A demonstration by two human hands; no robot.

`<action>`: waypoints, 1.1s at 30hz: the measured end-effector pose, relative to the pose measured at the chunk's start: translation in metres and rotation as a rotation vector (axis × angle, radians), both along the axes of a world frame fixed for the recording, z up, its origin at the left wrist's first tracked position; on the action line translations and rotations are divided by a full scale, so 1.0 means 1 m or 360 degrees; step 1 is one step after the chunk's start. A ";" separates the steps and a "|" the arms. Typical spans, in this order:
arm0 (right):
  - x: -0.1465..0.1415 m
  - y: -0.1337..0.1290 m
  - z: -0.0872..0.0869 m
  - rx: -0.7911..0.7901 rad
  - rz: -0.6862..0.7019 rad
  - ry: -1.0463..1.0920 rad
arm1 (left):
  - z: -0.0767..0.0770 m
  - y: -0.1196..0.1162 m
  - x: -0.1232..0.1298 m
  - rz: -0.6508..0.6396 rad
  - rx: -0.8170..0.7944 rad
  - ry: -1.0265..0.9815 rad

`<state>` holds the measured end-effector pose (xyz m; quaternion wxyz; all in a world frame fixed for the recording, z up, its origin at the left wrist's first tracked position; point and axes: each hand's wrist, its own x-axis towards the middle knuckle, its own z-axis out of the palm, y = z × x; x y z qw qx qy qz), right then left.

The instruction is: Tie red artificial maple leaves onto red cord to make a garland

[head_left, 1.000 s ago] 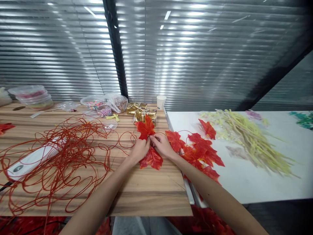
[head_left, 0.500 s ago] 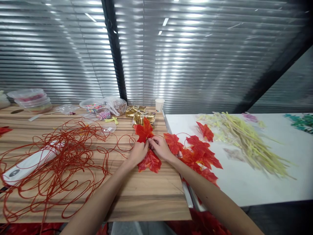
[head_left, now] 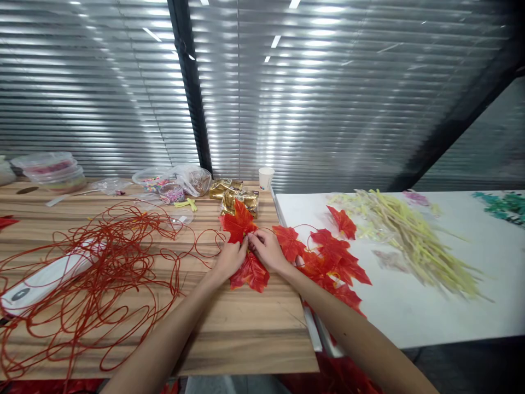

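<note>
Left hand and right hand, fingers drawn closed, pinch two leaves at their join over the tabletop; one points away, one nearward, long axis roughly front-to-back.

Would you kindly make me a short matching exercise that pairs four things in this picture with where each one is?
1. Red cord
2. Paper cup
3. Yellow stems
4. Left hand

A. Lying on the white table
B. At the red leaves, close beside the right hand
C. Tangled over the white device
D. Standing upright in front of the blinds

Right pairs: 1-C, 2-D, 3-A, 4-B
</note>
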<state>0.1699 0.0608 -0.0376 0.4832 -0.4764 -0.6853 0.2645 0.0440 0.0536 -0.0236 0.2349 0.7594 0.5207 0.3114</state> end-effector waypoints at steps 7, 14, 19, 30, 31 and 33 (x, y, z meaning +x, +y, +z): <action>0.000 0.001 -0.001 -0.0033 0.0036 0.0038 | -0.003 0.000 0.000 0.0056 0.0007 -0.0020; 0.000 -0.003 0.003 -0.0111 0.0200 0.0196 | 0.001 0.001 -0.001 0.0125 -0.0196 -0.0158; 0.000 -0.001 0.000 -0.0402 0.0411 0.0628 | 0.000 0.003 -0.002 0.0130 -0.0448 -0.0395; 0.002 -0.005 0.007 -0.0787 0.0685 0.1018 | -0.013 -0.002 0.000 0.0144 -0.0499 -0.0559; 0.003 -0.006 0.010 -0.0820 0.0722 0.1031 | -0.013 -0.002 -0.002 0.0148 -0.0488 -0.0546; 0.003 -0.008 0.013 -0.0854 0.0789 0.1063 | -0.013 -0.003 -0.006 0.0104 -0.0422 -0.0506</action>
